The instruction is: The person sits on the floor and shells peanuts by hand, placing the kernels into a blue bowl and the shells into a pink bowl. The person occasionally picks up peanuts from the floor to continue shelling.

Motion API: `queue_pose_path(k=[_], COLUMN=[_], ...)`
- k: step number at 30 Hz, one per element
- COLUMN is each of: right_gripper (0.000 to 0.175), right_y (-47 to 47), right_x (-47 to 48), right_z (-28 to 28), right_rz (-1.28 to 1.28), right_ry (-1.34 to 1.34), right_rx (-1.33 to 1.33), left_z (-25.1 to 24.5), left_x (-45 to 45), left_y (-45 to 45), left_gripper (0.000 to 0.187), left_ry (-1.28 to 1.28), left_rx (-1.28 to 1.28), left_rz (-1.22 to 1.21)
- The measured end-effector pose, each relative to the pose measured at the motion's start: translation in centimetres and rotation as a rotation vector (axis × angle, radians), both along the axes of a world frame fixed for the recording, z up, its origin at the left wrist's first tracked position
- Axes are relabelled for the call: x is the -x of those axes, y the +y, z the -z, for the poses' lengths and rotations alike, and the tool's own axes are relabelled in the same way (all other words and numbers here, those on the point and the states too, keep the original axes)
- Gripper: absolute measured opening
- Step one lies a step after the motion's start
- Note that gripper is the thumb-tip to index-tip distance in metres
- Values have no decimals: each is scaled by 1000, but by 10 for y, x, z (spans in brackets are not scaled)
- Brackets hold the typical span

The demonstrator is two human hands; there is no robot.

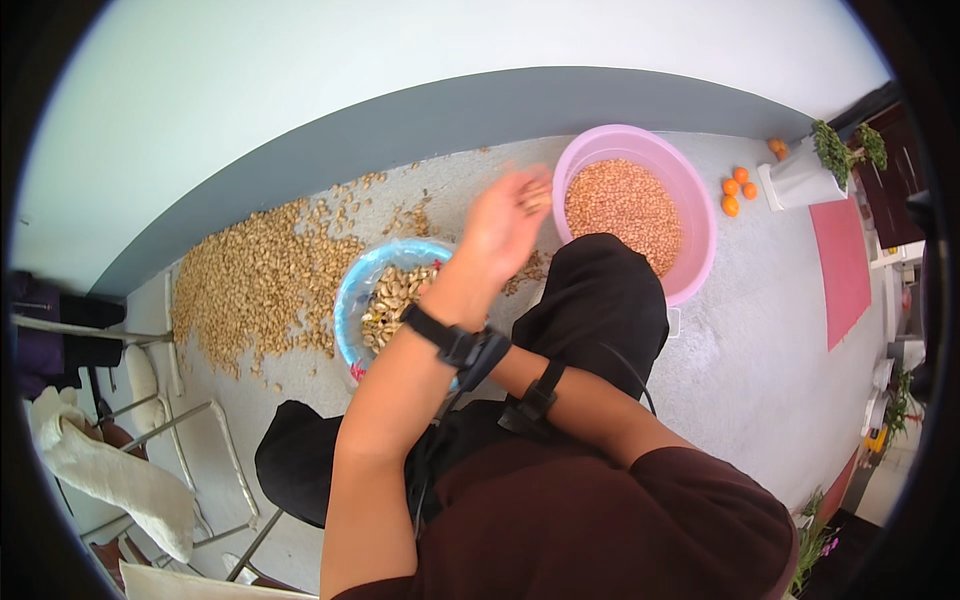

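My left hand [510,217], slightly blurred, is raised beside the left rim of a pink plastic tub [697,247] and holds several peanuts [534,196] in its curled fingers. Reddish shelled peanuts [622,206] cover the tub's bottom. My right forearm passes beneath my left wrist; the right hand is almost wholly hidden, with perhaps a fingertip [426,288] showing over a blue basin [349,289]. That basin has a clear plastic lining and contains peanut shells [390,296]. Left of it, a large heap of unshelled peanuts [255,285] lies on the floor.
A grey-skirted wall [525,94] runs behind the tub and heap. Several orange fruits [730,205] lie right of the tub, near a white planter [799,180]. Metal-framed chairs [225,435] stand at lower left. A red mat [844,270] lies at right. My knees flank the basin.
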State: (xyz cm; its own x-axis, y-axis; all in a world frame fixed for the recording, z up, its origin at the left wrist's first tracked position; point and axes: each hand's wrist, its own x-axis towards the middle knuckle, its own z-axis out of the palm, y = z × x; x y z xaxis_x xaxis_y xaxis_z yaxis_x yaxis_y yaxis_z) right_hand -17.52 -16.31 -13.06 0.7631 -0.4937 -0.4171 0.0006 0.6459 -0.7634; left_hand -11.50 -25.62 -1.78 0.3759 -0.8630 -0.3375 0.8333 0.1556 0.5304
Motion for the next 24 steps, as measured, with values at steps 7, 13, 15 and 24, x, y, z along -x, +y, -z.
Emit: queue_pose_path(k=[7,13,15,24], right_gripper=[24,22,23,23], right_y=[-10,-11,-13,-8], right_x=[4,6,7,-17], right_z=[6,0,-6,-27], right_rz=[-24,-112,-134,-230], right_ry=[-216,113,162,183], right_rx=[-220,-34,-10,2], left_z=[0,65,63,57], left_x=[-5,-124,-165,-209], left_y=[-5,163,245,505], left_gripper=[56,29,27,15], left_ry=[-311,-377,-372,-425], left_rx=[-262,-621,-761,-1156], left_rz=[-91,-601,-691,-812])
